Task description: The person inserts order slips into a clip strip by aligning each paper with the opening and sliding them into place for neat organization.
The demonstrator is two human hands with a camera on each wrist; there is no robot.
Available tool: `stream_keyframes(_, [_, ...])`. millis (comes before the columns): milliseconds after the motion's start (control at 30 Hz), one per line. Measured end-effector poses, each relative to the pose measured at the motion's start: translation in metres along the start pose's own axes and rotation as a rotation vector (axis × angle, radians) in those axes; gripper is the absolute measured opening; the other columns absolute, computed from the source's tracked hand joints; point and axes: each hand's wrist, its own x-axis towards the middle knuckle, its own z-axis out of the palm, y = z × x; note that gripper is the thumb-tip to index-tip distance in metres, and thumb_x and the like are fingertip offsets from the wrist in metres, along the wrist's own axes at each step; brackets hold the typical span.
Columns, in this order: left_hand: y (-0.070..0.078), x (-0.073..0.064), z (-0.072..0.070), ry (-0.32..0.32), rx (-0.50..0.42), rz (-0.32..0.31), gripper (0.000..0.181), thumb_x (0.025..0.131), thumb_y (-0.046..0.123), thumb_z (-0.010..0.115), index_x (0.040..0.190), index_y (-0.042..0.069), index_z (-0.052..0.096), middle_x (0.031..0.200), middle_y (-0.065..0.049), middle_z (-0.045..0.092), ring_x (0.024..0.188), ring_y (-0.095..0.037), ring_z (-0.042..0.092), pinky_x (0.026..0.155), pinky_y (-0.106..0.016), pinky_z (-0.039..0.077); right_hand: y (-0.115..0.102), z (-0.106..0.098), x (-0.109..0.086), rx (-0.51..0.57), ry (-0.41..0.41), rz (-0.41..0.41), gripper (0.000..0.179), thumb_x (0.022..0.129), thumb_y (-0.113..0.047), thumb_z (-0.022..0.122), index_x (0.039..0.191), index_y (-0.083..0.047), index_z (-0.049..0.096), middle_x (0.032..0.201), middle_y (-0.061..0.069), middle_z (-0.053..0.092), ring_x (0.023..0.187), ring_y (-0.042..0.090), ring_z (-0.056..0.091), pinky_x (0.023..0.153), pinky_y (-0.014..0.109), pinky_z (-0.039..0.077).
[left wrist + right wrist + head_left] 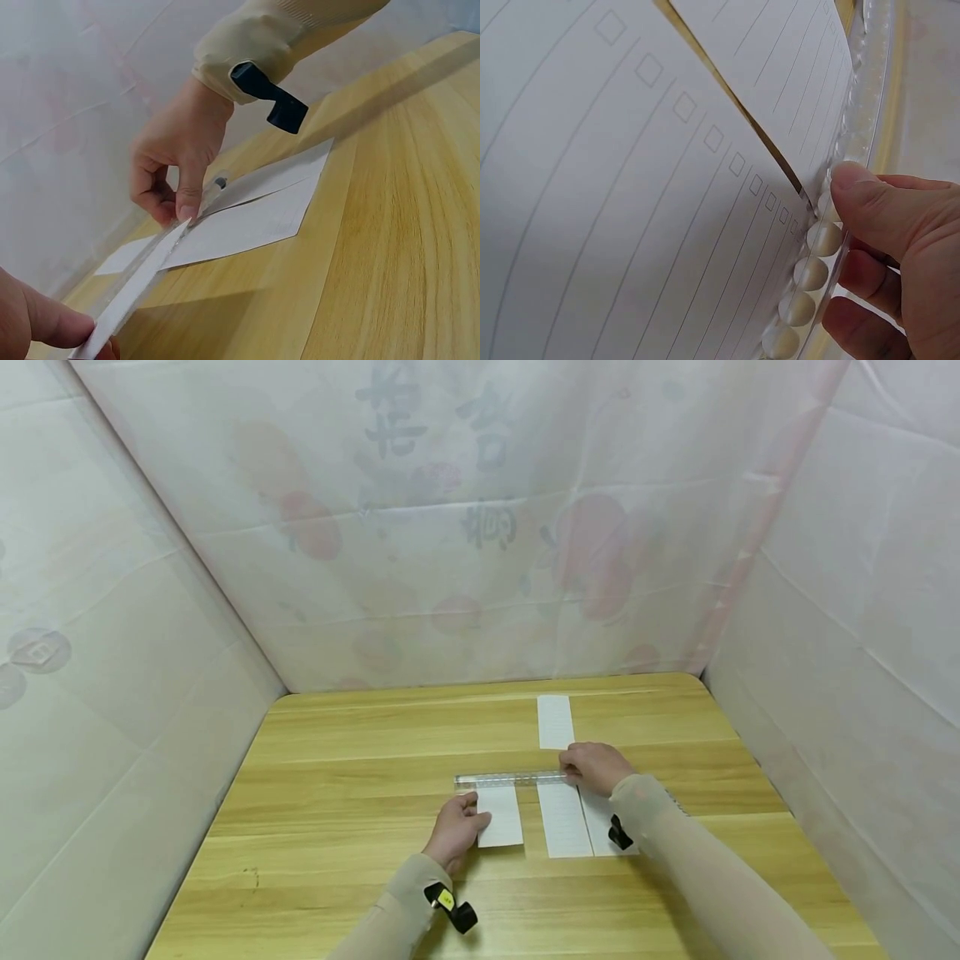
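My left hand (pixel 456 828) pinches the left edge of a small white paper sheet (pixel 501 817) between thumb and fingers. In the left wrist view this sheet (pixel 139 292) is seen nearly edge-on, tilted above the table, and casts a shadow. A clear plastic ruler (pixel 510 779) with a scalloped edge lies across the sheets' far ends. My right hand (pixel 597 767) grips its right end, and the thumb shows on the ruler (pixel 825 238) in the right wrist view. Under it are two lined checklist sheets (pixel 566 827) side by side, with a narrow gap between them.
Another white sheet (pixel 555 723) lies farther back on the wooden table (pixel 337 810). Pale printed cloth walls (pixel 465 568) enclose the table at the back and both sides. A black wrist device (pixel 453 907) sits on the left sleeve.
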Motion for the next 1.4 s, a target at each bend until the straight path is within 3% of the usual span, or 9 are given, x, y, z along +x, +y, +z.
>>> stream_keyframes(333, [0.01,-0.007,0.001,-0.017,-0.013,0.011,0.059,0.089,-0.002,0.062,0.138,-0.019,0.033,0.128,-0.028,0.047,0.115,-0.031,0.045,0.1,-0.042,0.042,-0.001,0.0,0.0,-0.005,-0.008,0.011,0.024,0.081,-0.016,0.078,0.075,-0.021,0.055,0.069,-0.011,0.042,0.064,0.008,0.039,0.059,0.027,0.036])
stream_keyframes(433, [0.003,-0.001,0.002,-0.01,-0.008,0.007,0.06,0.088,-0.001,0.063,0.139,-0.017,0.035,0.13,-0.026,0.047,0.117,-0.029,0.044,0.101,-0.042,0.041,-0.001,-0.001,0.0,-0.005,-0.011,0.011,0.024,0.081,-0.016,0.078,0.074,-0.02,0.055,0.069,-0.011,0.043,0.064,0.008,0.039,0.059,0.027,0.036])
stream_keyframes(833, [-0.001,0.004,0.003,-0.022,-0.002,0.002,0.06,0.088,0.0,0.064,0.138,-0.016,0.036,0.123,-0.023,0.053,0.108,-0.025,0.051,0.092,-0.035,0.048,0.0,0.0,0.0,-0.014,0.002,0.002,0.025,0.081,-0.016,0.079,0.074,-0.021,0.055,0.069,-0.012,0.043,0.063,0.008,0.04,0.059,0.027,0.036])
stream_keyframes(1033, [0.001,0.004,0.004,-0.027,0.003,-0.003,0.059,0.088,0.0,0.062,0.138,-0.016,0.035,0.117,-0.021,0.055,0.103,-0.024,0.055,0.086,-0.03,0.051,0.0,0.001,0.001,-0.013,-0.007,0.004,0.025,0.081,-0.017,0.078,0.075,-0.021,0.054,0.069,-0.012,0.042,0.064,0.008,0.039,0.059,0.027,0.036])
stream_keyframes(1400, [0.003,0.003,0.006,-0.024,0.004,0.0,0.06,0.087,-0.001,0.064,0.138,-0.016,0.037,0.118,-0.021,0.056,0.104,-0.024,0.053,0.088,-0.033,0.05,-0.001,-0.001,0.0,-0.008,-0.003,0.002,0.024,0.08,-0.015,0.079,0.075,-0.019,0.056,0.069,-0.011,0.043,0.064,0.008,0.039,0.059,0.027,0.036])
